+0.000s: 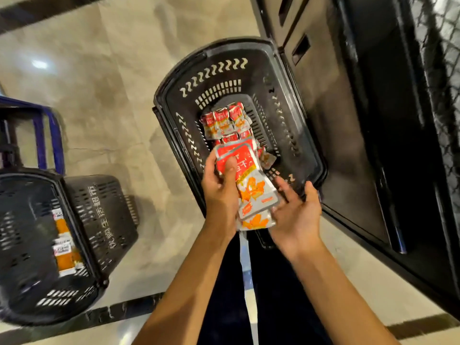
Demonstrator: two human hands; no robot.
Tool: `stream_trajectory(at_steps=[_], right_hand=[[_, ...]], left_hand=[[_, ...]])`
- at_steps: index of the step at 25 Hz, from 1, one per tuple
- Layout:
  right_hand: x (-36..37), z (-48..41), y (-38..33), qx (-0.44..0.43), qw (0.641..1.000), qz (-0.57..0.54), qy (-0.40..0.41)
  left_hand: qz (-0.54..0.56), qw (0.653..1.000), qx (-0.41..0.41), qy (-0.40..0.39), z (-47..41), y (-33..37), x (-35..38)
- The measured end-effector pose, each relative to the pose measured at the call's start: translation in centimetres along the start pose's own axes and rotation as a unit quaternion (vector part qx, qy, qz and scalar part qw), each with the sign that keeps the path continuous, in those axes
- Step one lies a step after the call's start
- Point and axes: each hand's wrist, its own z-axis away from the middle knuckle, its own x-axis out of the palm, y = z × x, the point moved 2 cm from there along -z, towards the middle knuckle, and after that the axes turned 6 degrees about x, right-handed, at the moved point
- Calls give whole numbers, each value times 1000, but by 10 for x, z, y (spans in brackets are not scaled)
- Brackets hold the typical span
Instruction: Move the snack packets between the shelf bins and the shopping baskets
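Seemingly mid-transfer: left hand (219,192) clasps red-and-silver foil snack packets (251,188), right hand (296,215) spread open at their four o'clock, black slotted plastic basket (216,70) at twelve o'clock; next needs firmer two-handed support.

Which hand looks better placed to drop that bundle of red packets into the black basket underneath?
Left. The left hand grips the red snack packets, thumb on top, above the black shopping basket; the right hand lies open beside their lower edge.

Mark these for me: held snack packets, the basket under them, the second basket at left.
held snack packets (254,192), head view, silver-orange face of front packet.
basket under them (251,73), head view, far inner wall.
second basket (112,195), head view, lettered outer side wall.
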Motion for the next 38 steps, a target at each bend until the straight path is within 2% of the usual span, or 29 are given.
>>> stream_trajectory(at_steps=[2, 5, 11, 13, 15, 17, 21, 22, 23, 24, 25, 26, 28, 31, 33, 35, 37, 38], right_hand=[[8, -11, 9, 36, 999, -38, -7], [14, -33, 9, 15, 999, -45, -3], [7, -76, 16, 15, 999, 37, -10], [8, -93, 14, 12, 991, 124, -37], [4, -115, 3, -12, 957, 283, -62], [0, -139, -12, -25, 905, 415, -96], [0, -178, -35, -35, 824, 558, -94], [2, -188, -37, -35, 811, 578, -83], [4, -199, -40, -32, 799, 595, -77], [4, -211, -42, -25, 787, 612, -76], [3, -226, -46, -15, 778, 624, -75], [0, -243, -50, -5, 776, 627, -71], [-8, -284, -60, -16, 771, 635, -44], [-29, -358, -74, -66, 741, 666, 59], [-46, -400, -80, -72, 739, 661, 106], [-58, -430, -82, -71, 723, 676, 128], [-66, -445, -78, -71, 709, 687, 141], [-69, -452, -75, -66, 715, 682, 136]], left_hand=[[-44, 999, 22, 17, -7, -15, -4], [-86, 995, 22, 51, -19, -33, -14], [-110, 992, 11, 56, -42, -64, -23], [-109, 992, 25, 51, -60, -74, -25], [-108, 993, 35, 18, -80, -86, -24], [-119, 992, 28, -37, -96, -101, -20], [-125, 986, -52, -100, -120, -126, -12], [-187, 973, -55, -125, -129, -129, -14], [-302, 938, -31, -167, -138, -132, -18], [-446, 872, 12, -201, -145, -132, -25], [-570, 793, 77, -200, -150, -130, -35], [-647, 729, 148, -169, -156, -124, -47], [-704, 654, 256, -107, -165, -115, -71], [-765, 548, 317, -116, -175, -134, -94], [-771, 533, 333, -100, -176, -141, -95], [-770, 524, 353, -84, -176, -141, -93], [-778, 513, 355, -78, -174, -140, -94], [-780, 512, 350, -77, -176, -140, -95]])
